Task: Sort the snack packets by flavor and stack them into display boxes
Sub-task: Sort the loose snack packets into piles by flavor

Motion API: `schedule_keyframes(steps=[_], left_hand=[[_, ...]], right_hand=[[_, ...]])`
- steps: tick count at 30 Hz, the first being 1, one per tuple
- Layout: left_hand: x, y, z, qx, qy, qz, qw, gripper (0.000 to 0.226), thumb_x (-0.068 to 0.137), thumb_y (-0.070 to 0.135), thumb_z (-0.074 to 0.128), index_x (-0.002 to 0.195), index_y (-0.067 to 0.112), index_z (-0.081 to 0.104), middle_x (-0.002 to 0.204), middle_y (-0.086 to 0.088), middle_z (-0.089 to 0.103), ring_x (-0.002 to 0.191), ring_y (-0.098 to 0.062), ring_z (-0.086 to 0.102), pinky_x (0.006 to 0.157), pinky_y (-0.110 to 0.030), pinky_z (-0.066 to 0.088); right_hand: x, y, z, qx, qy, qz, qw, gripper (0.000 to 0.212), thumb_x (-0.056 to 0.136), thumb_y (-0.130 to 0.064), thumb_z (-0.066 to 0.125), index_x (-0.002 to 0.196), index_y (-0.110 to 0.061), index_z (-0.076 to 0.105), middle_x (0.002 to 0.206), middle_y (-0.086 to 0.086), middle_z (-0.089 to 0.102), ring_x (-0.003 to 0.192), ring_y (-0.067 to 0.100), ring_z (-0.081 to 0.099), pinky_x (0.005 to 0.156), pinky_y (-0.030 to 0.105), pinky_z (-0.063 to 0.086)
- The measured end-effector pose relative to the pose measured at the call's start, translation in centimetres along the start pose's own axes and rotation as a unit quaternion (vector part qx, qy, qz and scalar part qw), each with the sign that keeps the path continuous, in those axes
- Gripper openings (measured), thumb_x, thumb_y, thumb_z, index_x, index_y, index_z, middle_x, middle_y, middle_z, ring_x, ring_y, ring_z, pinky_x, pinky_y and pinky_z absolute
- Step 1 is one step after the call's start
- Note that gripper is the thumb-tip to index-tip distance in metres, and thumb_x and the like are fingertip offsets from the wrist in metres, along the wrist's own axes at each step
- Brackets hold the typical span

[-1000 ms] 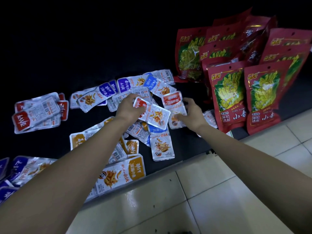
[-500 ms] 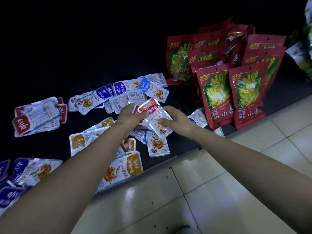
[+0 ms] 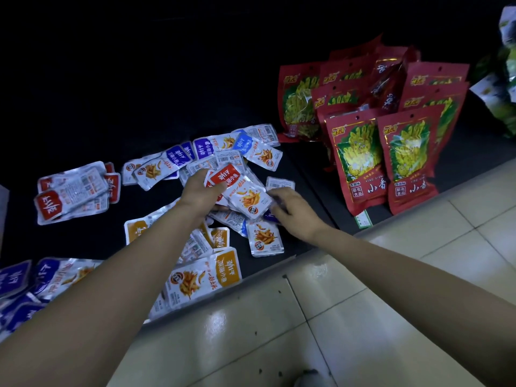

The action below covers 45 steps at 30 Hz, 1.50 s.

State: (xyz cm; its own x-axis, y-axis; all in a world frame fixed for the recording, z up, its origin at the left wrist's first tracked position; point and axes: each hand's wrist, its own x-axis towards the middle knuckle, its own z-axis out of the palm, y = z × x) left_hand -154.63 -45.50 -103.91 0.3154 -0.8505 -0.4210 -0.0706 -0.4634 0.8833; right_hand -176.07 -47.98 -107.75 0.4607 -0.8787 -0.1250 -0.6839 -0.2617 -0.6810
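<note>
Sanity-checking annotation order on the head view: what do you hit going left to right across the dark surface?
From left: blue-label packet pile → red-label packet stack → left hand → red-label packet it grips → right hand → big red bags → green bags, blurred at the frame edge.

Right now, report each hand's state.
Left hand: grips the red-labelled silver foil snack packet.
Right hand: fingers curled at that packet's edge; grip cannot be told.

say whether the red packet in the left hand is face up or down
Face up: the red packet gripped by the left hand shows its label and snack picture.
</note>
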Motion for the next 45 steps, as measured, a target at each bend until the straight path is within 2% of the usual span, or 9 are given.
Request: schedule_keyframes(steps=[6,15,19,22,24,27,32,38,45], left_hand=[[-0.5,-0.2,-1.7,-0.051,-0.065,-0.028,0.996,0.041,0.098,0.014,0.055,0.138,0.016,0.045,0.125,-0.008,0.06,0.096,-0.019,0.065,0.065,-0.029,0.06],[-0.3,0.6,-2.3,-0.14,-0.06,-0.045,0.987,0.024,0.084,0.012,0.072,0.105,0.005,0.063,0.098,-0.01,0.071,0.087,-0.022,0.07,0.07,-0.026,0.06],[1.3,0.1,-2.7,-0.101,0.042,-0.028,0.994,0.015,0.09,0.009,0.065,0.103,0.012,0.059,0.103,-0.012,0.067,0.089,-0.025,0.066,0.072,-0.033,0.059],[2.4,-0.3,-3.8,-0.095,0.103,-0.021,0.99,0.014,0.089,0.01,0.065,0.089,0.022,0.057,0.096,-0.007,0.066,0.101,-0.03,0.064,0.092,-0.046,0.053],[2.7,-0.2,-4.2,-0.086,0.119,-0.022,0.989,0.013,0.09,0.01,0.064,0.094,0.02,0.056,0.093,-0.003,0.065,0.101,-0.029,0.064,0.094,-0.044,0.052],[3.3,-0.2,-4.3,-0.079,0.115,-0.016,0.99,0.016,0.09,0.009,0.064,0.103,0.015,0.056,0.093,-0.003,0.065,0.096,-0.025,0.064,0.09,-0.041,0.053],[3.9,-0.3,-4.3,-0.047,0.116,-0.018,0.992,0.024,0.09,0.01,0.062,0.114,0.012,0.057,0.104,-0.006,0.065,0.095,-0.022,0.063,0.081,-0.033,0.05],[4.6,-0.6,-4.1,0.006,0.108,-0.012,0.994,0.03,0.091,0.011,0.063,0.119,0.01,0.055,0.107,-0.007,0.064,0.098,-0.023,0.062,0.084,-0.034,0.05],[4.7,-0.8,-3.8,0.005,0.123,-0.007,0.992,0.034,0.092,0.01,0.061,0.125,0.01,0.051,0.109,-0.005,0.061,0.098,-0.019,0.058,0.083,-0.032,0.047]], right_hand=[[1.1,-3.7,-0.6,0.361,-0.033,0.12,0.924,0.024,0.099,-0.046,0.045,0.12,-0.035,0.053,0.125,-0.005,0.057,0.113,0.014,0.059,0.099,0.034,0.046],[3.7,-5.0,0.2,0.333,-0.006,0.059,0.941,0.022,0.091,-0.01,0.066,0.11,-0.008,0.054,0.104,0.016,0.068,0.091,0.024,0.068,0.083,0.033,0.057],[6.0,-4.1,0.2,0.237,-0.004,0.031,0.971,0.025,0.099,-0.02,0.054,0.119,-0.006,0.058,0.105,0.005,0.064,0.096,0.014,0.061,0.077,0.013,0.048],[8.8,-2.3,-0.3,0.059,0.04,0.021,0.997,0.045,0.101,-0.031,0.048,0.144,-0.02,0.041,0.152,0.005,0.037,0.14,0.022,0.033,0.113,0.037,0.032],[10.1,-1.6,-0.4,-0.065,-0.005,0.039,0.997,0.056,0.102,-0.04,0.039,0.153,-0.023,0.023,0.162,0.0,0.015,0.149,0.019,0.01,0.118,0.045,0.012],[10.3,-1.3,0.1,-0.154,-0.023,0.027,0.987,0.048,0.102,-0.044,0.032,0.143,-0.019,0.041,0.148,0.003,0.04,0.14,0.023,0.031,0.109,0.042,0.017],[11.0,-0.9,-0.7,-0.134,0.122,-0.068,0.981,0.019,0.094,-0.015,0.047,0.094,-0.01,0.065,0.099,0.007,0.064,0.096,0.028,0.059,0.085,0.039,0.044],[14.4,-0.4,-0.3,-0.184,-0.012,0.026,0.983,0.053,0.101,-0.025,0.038,0.152,-0.016,0.024,0.162,0.004,0.016,0.146,0.023,0.021,0.113,0.044,0.021],[11.2,0.0,0.2,-0.232,0.088,-0.038,0.968,0.038,0.096,-0.03,0.048,0.13,-0.015,0.056,0.111,0.006,0.053,0.107,0.025,0.052,0.092,0.037,0.025]])
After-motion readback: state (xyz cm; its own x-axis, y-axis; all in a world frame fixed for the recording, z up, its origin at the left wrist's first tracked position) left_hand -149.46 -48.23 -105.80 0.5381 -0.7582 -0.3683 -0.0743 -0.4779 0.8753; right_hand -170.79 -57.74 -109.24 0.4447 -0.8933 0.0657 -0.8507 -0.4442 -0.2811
